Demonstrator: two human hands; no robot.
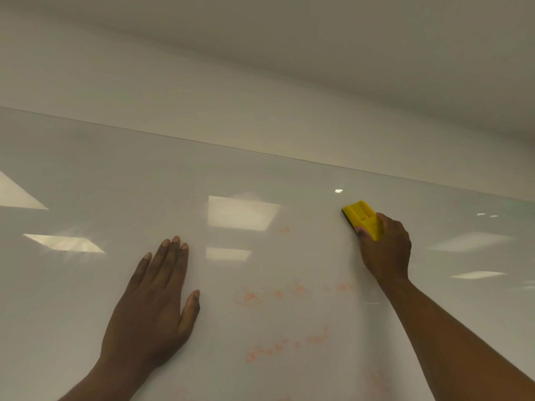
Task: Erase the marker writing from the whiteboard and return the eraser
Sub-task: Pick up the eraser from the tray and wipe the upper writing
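Observation:
A glossy whiteboard (115,175) fills the lower part of the view. Faint, smeared orange marker writing (286,295) runs across its middle, with another line lower down (286,347) and small traces near the bottom edge. My right hand (386,250) grips a yellow eraser (363,217) and presses its dark pad against the board, up and to the right of the writing. My left hand (156,305) lies flat on the board to the left of the writing, fingers stretched out and holding nothing.
The whiteboard's top edge (260,153) slants across the view, with plain wall (202,96) above it. Ceiling lights reflect in the board as bright patches (241,211).

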